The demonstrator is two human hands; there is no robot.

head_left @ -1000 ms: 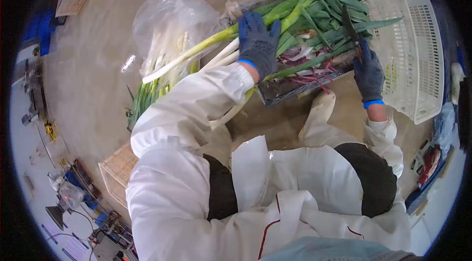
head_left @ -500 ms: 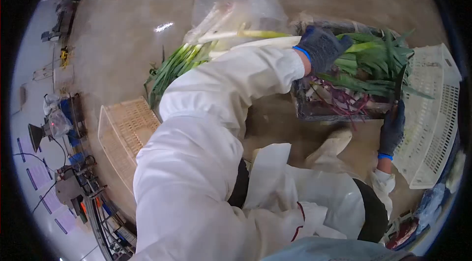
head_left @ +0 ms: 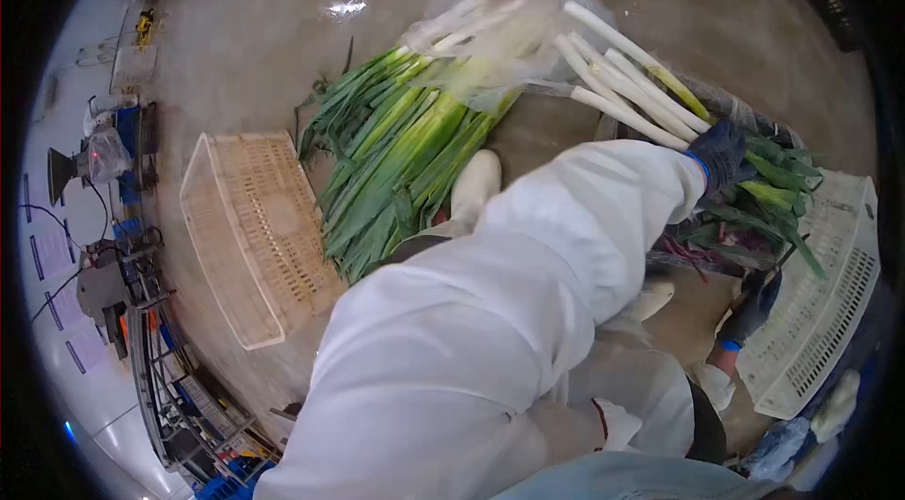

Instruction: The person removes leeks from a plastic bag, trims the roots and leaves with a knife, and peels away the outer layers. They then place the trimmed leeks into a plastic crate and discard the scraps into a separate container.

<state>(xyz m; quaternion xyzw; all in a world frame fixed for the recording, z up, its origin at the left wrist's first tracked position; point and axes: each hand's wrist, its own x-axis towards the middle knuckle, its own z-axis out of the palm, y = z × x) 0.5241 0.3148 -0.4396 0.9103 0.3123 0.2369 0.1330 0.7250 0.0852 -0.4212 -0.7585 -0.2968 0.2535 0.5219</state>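
My left hand (head_left: 721, 156), in a dark blue glove, grips a bunch of leeks (head_left: 627, 85) around their middle. Their white stalks point up and left, and their green leaves (head_left: 773, 189) hang over a dark crate (head_left: 702, 260) holding purple and green trimmings. My right hand (head_left: 754, 311), also gloved, sits low at the right by the crate's near corner. It is closed on a knife handle, with the dark blade (head_left: 784, 257) poking up. My white sleeve hides most of the crate.
A large pile of leeks (head_left: 396, 151) lies on the concrete floor, its white ends inside a clear plastic bag (head_left: 500, 10). A beige plastic basket (head_left: 250, 227) lies left of it. A white basket (head_left: 820, 293) stands at the right. Equipment lines the left edge.
My left hand has lifted the bunch of leeks so the white stalks now stick up and left. My view has swung left, and my right hand with the knife has dropped lower.
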